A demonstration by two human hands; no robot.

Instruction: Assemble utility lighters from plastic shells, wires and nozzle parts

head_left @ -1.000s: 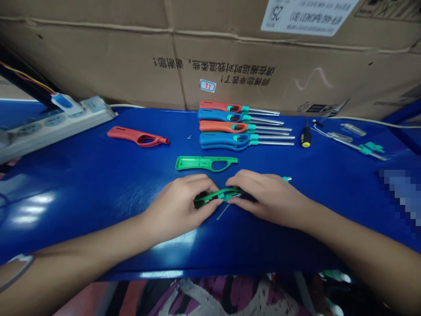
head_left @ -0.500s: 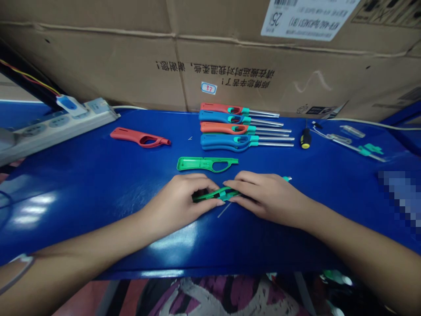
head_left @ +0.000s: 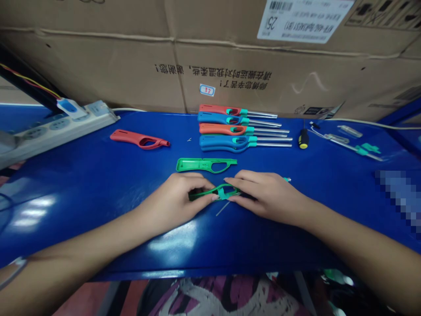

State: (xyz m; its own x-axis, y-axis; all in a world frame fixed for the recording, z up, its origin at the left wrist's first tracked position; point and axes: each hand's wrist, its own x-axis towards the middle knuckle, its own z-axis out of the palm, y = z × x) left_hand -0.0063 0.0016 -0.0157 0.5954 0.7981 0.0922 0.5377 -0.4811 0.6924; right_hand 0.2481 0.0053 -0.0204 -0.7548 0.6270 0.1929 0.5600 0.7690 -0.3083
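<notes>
on blue tabletop [head_left: 131,188], green lighter casing [head_left: 226,188] was gripped between left fingers [head_left: 210,189] and right fingers [head_left: 233,188].

box [head_left: 115,74] at far side of table [head_left: 98,245]. left to right: pwr strip [head_left: 42,136], handle [head_left: 126,137], lighters [head_left: 215,142] w/ half shell [head_left: 194,165] on their near side, screwdriver [head_left: 303,139] & small bits [head_left: 365,149].

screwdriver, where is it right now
In the head view, the screwdriver lies on the right side of the table, between the metal lighter tubes and the loose clear parts.
</notes>
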